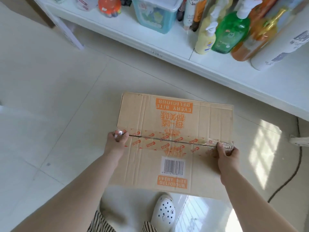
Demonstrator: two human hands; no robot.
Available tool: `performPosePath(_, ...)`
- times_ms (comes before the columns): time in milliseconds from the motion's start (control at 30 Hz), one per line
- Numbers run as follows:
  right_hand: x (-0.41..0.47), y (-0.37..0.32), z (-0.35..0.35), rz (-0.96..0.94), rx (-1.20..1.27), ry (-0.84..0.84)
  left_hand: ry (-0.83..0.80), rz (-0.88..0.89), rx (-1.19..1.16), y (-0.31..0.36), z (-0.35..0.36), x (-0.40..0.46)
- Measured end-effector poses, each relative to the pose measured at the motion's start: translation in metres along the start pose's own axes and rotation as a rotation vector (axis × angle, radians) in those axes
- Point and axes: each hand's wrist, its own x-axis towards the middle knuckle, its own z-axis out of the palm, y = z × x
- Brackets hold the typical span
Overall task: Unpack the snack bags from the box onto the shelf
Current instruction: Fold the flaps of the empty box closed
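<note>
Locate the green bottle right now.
Head view, upper right: the green bottle stands on the white shelf, between a yellow bottle and an orange bottle.

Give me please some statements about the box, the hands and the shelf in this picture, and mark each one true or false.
1. The flaps of the cardboard box are closed, with printed tape along the seam. True.
2. The left hand and the right hand grip the two ends of the taped seam. True.
3. Snack bags already lie on the floor beside the box. False: no snack bag is visible anywhere.
4. The box stands on the white shelf. False: it is over the tiled floor, in front of the shelf.
5. A green pump bottle stands on the shelf among other bottles. True.
</note>
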Motion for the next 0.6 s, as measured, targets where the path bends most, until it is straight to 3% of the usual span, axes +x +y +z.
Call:
performPosePath(267,-0.008,-0.042,0.051,-0.129,-0.094,-0.026,0.042,-0.088,-0.196,-0.022,-0.039,0.029)
performPosePath(600,-0.084,-0.089,0.175,-0.273,-0.207,-0.125,0.135,-0.206,-0.339,-0.066,-0.157,0.084)
